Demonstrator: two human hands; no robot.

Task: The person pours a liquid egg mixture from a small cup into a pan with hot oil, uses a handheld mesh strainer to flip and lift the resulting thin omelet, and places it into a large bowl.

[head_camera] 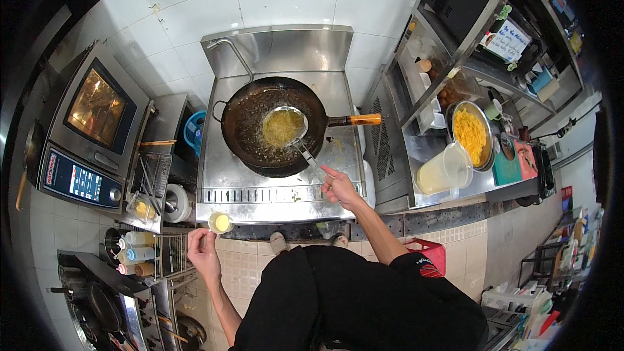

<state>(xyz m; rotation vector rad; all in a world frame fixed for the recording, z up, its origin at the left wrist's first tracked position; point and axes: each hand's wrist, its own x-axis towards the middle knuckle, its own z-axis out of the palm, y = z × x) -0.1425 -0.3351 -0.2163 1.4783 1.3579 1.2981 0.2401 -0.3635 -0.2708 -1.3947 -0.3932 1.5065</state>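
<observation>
My right hand (pixel 338 187) grips the handle of a wire-mesh skimmer (pixel 303 148). The skimmer's round head lies inside a dark wok (pixel 239 102), over bubbling oil, with yellowish frying food (pixel 282 127) at it. Whether the food sits in the mesh or beneath it I cannot tell. My left hand (pixel 204 251) pinches a small clear cup (pixel 213 223) of pale yellow liquid by its edge, in front of the stove's front left corner. The wok stands on the steel stove (pixel 336 92), its wooden handle (pixel 363 119) pointing right.
To the right, a steel counter holds a plastic pitcher (pixel 441 170) of pale liquid and a metal bowl (pixel 489 148) of yellow strips. A combi oven (pixel 95 126) stands left. Squeeze bottles (pixel 140 253) are at lower left, a red plastic stool (pixel 435 253) behind my right arm.
</observation>
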